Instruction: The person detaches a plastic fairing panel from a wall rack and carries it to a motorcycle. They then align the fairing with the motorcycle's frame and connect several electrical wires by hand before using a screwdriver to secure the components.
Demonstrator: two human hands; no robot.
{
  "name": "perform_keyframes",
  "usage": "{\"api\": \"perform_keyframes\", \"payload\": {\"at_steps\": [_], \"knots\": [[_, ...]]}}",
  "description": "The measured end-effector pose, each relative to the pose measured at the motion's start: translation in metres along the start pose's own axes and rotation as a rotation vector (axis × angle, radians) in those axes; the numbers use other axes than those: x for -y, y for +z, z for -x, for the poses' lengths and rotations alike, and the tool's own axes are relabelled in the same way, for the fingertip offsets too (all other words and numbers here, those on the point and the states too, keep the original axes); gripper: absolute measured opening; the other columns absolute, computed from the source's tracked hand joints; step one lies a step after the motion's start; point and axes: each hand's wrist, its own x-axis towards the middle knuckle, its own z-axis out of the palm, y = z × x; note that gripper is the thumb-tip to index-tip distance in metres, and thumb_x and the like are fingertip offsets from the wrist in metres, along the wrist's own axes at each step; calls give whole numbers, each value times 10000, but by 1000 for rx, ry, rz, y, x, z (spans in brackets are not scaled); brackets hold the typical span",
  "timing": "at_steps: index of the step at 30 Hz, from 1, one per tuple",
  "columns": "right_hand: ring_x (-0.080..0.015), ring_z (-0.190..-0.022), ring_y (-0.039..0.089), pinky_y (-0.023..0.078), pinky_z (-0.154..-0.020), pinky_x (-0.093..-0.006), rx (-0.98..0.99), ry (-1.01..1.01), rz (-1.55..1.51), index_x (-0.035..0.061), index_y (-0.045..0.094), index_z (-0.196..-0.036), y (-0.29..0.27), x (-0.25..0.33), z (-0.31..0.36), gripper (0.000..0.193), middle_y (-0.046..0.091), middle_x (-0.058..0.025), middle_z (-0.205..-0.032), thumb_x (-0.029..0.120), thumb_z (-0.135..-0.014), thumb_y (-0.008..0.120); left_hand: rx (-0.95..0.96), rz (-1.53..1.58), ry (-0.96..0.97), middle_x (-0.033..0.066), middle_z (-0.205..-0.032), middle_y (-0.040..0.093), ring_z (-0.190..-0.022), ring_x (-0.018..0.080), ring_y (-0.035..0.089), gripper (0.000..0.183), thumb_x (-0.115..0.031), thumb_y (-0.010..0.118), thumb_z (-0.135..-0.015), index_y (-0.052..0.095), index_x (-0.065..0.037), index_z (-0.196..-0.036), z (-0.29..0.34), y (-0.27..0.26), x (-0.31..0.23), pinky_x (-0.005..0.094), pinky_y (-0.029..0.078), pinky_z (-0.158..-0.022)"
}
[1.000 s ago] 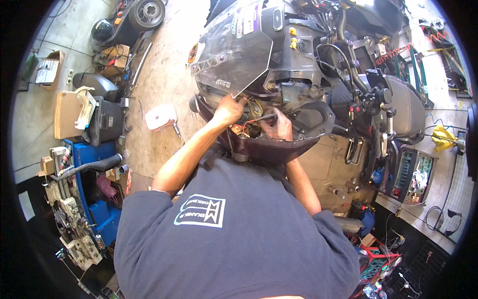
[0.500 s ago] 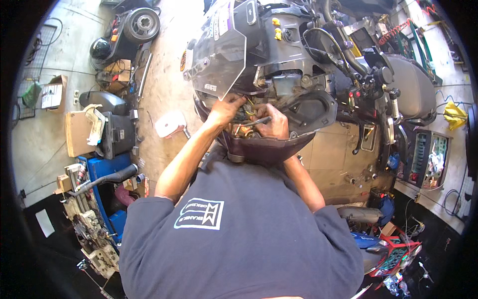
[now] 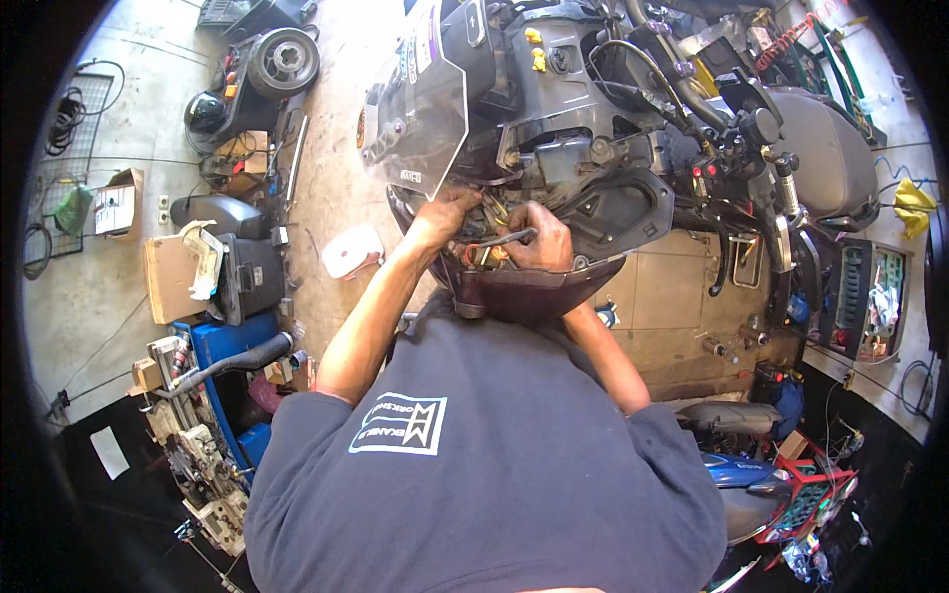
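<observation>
Both my hands are inside the opened front of a dark motorbike (image 3: 554, 109), behind its smoked windscreen (image 3: 420, 119). My left hand (image 3: 447, 219) is closed, its fingertips pinching at a small bundle of wires (image 3: 498, 211), some yellowish. My right hand (image 3: 542, 240) is closed too, with bent fingers at the other side of the same wires. A dark, rod-like piece (image 3: 502, 239) runs across by the right fingers; whether it is gripped I cannot tell. Beneath the hands lie orange-brown parts (image 3: 482, 256) and a dark front panel (image 3: 534, 292). The fingertips are partly hidden.
To the right are the handlebar grip (image 3: 784, 188) and seat (image 3: 816, 148). A pale cover (image 3: 351, 252) lies on the floor at left, near a cardboard box (image 3: 166, 280) and blue cabinet (image 3: 232, 346). An open tool case (image 3: 860, 296) sits at far right.
The view has shifted slightly, so the surroundings sit differently in the picture. Both hands stay at the wires, with only small movements of the fingers.
</observation>
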Motion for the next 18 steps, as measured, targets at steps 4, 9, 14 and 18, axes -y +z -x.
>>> {"api": "perform_keyframes", "payload": {"at_steps": [4,9,14,18], "knots": [[-379,-746,634,499,-667,-433,-4,2,-36,18,579,-873,2,-1,0,179,619,-182,-818,27,-763,720,30,28,1,46,-951,727,-846,114,633,243,-200,618,-996,726,6,-1064,3,3,-3,266,479,-790],[-382,-751,643,506,-664,-429,-7,35,14,9,582,-877,2,-1,0,166,632,-183,-807,25,-774,711,32,-46,45,42,-947,724,-846,120,632,237,-202,638,-989,727,5,-1063,11,7,-15,261,469,-807],[-396,-752,652,510,-661,-428,6,73,-41,8,573,-878,1,-2,1,168,647,-193,-813,24,-776,705,-63,-128,75,47,-930,718,-869,130,629,280,-247,660,-978,732,16,-1041,16,8,-19,269,464,-822],[-392,-744,674,516,-659,-429,-15,66,29,13,560,-872,2,-3,0,182,669,-195,-803,22,-785,719,3,-113,36,60,-946,714,-898,141,630,342,-286,682,-962,732,36,-1068,18,7,-24,276,468,-844]]}}
